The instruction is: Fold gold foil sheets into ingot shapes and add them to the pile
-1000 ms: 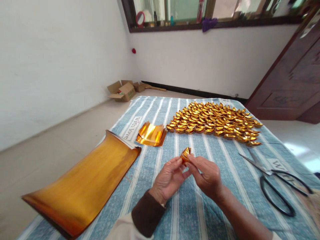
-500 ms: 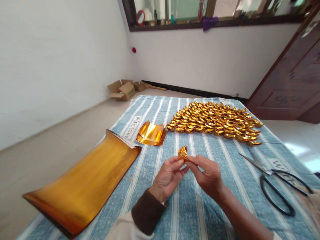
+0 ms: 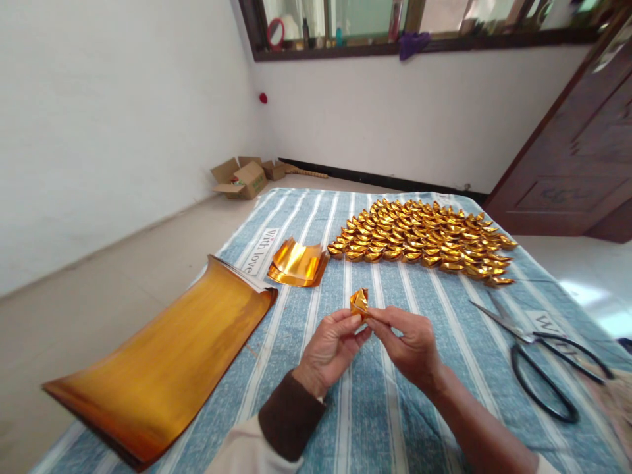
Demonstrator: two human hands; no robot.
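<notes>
Between both hands, a small folded piece of gold foil paper (image 3: 359, 301) is held up over the striped cloth. My left hand (image 3: 332, 345) pinches it from the left side, thumb on the near face. My right hand (image 3: 405, 339) grips its lower right corner between thumb and forefinger. Beyond the hands, many finished boat-shaped gold foil ingots (image 3: 419, 240) stand in close rows. A short stack of small gold foil sheets (image 3: 297, 261) lies just left of those rows, curling at the edges.
A large stack of gold sheets (image 3: 162, 362) lies along the left table edge. Black-handled scissors (image 3: 530, 338) rest on the right with blades partly spread. Blue-and-white striped cloth (image 3: 326, 421) covers the table. An open cardboard box (image 3: 240, 179) sits on the floor behind.
Both hands and the foil piece appear almost where they were, with only a slight shift of the whole view. The grip on the foil stays the same.
</notes>
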